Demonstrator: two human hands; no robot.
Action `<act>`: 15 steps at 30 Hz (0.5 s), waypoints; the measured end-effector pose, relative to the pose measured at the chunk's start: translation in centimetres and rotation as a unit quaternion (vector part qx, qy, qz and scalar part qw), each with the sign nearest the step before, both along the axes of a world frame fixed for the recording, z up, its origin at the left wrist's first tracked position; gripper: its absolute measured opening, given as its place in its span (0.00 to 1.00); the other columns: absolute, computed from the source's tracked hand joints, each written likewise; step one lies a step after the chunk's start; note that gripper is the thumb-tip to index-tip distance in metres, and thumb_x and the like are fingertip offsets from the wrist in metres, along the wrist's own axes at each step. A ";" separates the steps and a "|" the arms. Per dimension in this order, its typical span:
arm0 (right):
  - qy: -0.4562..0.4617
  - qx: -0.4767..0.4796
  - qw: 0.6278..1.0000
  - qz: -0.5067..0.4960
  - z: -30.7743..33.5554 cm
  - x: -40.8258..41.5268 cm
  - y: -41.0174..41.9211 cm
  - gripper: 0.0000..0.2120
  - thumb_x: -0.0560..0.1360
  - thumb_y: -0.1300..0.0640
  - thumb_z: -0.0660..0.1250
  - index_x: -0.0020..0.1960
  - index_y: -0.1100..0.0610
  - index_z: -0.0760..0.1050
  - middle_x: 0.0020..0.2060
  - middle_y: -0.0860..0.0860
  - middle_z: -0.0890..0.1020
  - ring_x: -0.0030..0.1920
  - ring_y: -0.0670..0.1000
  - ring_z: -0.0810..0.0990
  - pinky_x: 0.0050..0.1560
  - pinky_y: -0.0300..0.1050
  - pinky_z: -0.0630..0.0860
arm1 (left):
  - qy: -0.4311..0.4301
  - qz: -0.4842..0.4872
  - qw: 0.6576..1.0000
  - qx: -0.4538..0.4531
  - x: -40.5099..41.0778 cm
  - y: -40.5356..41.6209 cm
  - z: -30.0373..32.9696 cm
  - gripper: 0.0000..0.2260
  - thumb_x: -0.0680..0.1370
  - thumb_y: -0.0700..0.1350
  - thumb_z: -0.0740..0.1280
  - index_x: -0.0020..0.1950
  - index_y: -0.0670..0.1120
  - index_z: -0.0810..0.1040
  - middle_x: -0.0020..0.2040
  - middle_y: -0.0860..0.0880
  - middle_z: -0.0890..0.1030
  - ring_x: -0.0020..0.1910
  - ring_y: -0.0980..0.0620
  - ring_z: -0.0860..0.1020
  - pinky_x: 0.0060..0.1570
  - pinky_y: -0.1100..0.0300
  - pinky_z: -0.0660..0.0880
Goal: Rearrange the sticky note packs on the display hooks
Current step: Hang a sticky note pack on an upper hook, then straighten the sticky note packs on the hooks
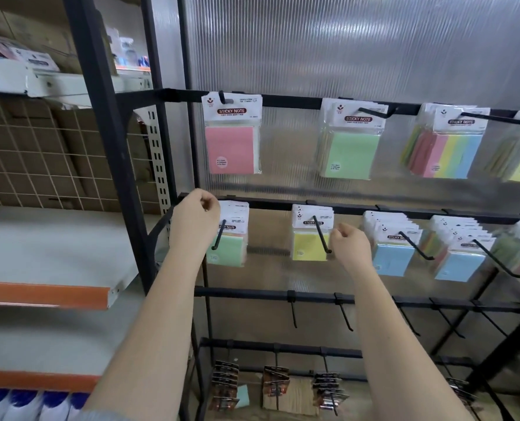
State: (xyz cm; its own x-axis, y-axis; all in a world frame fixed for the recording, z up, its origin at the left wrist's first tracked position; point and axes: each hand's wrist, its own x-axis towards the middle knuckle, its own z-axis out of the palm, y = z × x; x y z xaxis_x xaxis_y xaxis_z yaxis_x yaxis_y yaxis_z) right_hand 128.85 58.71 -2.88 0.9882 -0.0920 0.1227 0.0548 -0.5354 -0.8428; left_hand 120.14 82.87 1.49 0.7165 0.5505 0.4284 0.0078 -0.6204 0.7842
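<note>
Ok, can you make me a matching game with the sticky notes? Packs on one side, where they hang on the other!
Packs:
1. pink pack
2. yellow pack
3. striped pack
4. left green pack

Places:
A. second row, by the left hand
B. top row, third hook from the left
C. top row, leftmost hook
D. second row, by the right hand

Pairs: 1-C, 2-D, 3-B, 4-A
</note>
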 end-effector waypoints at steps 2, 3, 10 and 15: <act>0.012 0.013 1.000 -0.002 0.0 0.8 0.2 0.10 0.79 0.61 0.54 0.55 0.50 0.69 0.37 0.47 0.74 0.39 0.52 0.75 0.35 0.40 0.70 | 0.013 0.000 1.000 0.010 0.0 0.0 -0.3 0.04 0.79 0.43 0.62 0.51 0.47 0.76 0.44 0.53 0.77 0.42 0.56 0.74 0.35 0.66 0.66; 0.021 0.016 1.000 -0.002 0.0 1.1 0.3 0.10 0.79 0.61 0.54 0.56 0.52 0.70 0.37 0.49 0.75 0.40 0.55 0.77 0.37 0.42 0.72 | 0.020 0.003 1.000 0.016 0.0 -0.1 -0.4 0.04 0.79 0.43 0.62 0.51 0.47 0.76 0.44 0.53 0.77 0.42 0.56 0.74 0.35 0.66 0.66; 0.060 -0.018 0.998 0.004 -0.8 3.4 0.8 0.20 0.80 0.61 0.54 0.70 0.64 0.66 0.61 0.62 0.76 0.58 0.61 0.77 0.52 0.48 0.72 | 0.060 0.040 0.997 0.041 0.0 0.1 -1.2 0.06 0.79 0.45 0.62 0.54 0.47 0.77 0.48 0.51 0.79 0.41 0.57 0.74 0.32 0.68 0.64; 0.017 0.014 0.999 -0.032 -2.2 3.5 1.2 0.18 0.79 0.61 0.58 0.67 0.65 0.70 0.62 0.60 0.77 0.63 0.58 0.74 0.59 0.46 0.69 | 0.069 0.064 0.995 0.047 -0.2 -0.2 -1.7 0.07 0.79 0.46 0.62 0.54 0.47 0.77 0.49 0.50 0.80 0.43 0.55 0.75 0.34 0.65 0.67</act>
State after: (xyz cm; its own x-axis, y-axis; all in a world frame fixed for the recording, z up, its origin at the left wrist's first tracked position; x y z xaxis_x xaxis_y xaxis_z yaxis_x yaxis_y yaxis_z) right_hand 132.38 59.92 -5.04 0.9839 -0.1571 0.0850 -0.0079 -0.5136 -0.8580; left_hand 119.95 82.69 -0.25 0.6990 0.6025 0.3853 0.1938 -0.6782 0.7089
